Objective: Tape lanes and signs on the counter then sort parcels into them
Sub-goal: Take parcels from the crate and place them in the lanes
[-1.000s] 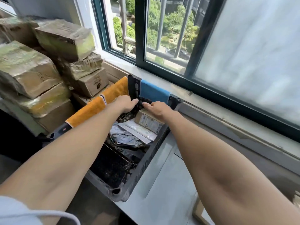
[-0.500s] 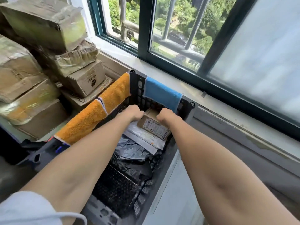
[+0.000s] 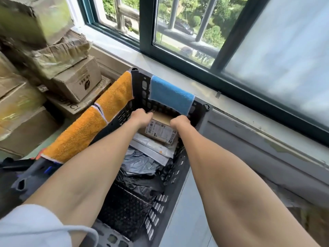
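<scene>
Box is gripped betw. L hand & R hand, fingers curled over its ends; long axis lies L–R.

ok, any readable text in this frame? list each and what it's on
Shipping label on the small parcel: barcodes and print, too small to read.
Cardboard box at left: leaf logo and characters, blurred.
Flat carton under it: large letters, partly hidden, not readable.
Nothing quotable.
</scene>
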